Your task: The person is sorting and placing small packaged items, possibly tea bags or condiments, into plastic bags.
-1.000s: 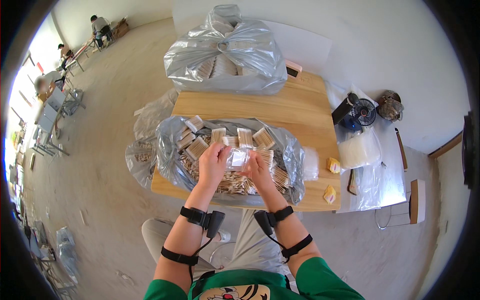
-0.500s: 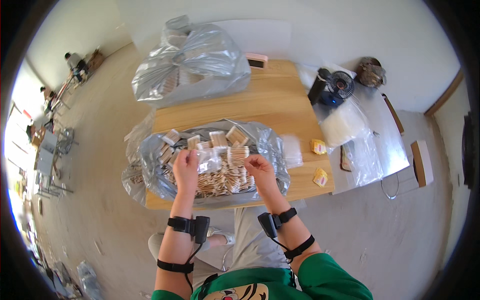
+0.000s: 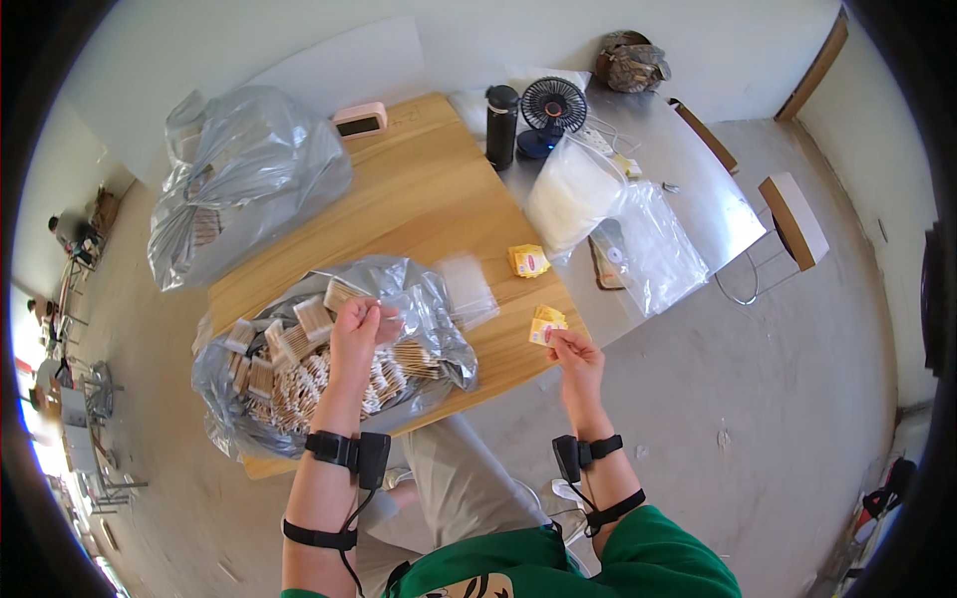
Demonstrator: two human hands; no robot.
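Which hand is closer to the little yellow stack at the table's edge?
Right. The right hand sits just below the yellow stack, fingers almost touching it. The left hand is off to its left, above the open bag.

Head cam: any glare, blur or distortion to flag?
Head view: strong fisheye, black rim, wooden table edges bow; glare on the big plastic bag and grey side table; window blows out far left; left hand and right hand sharp.
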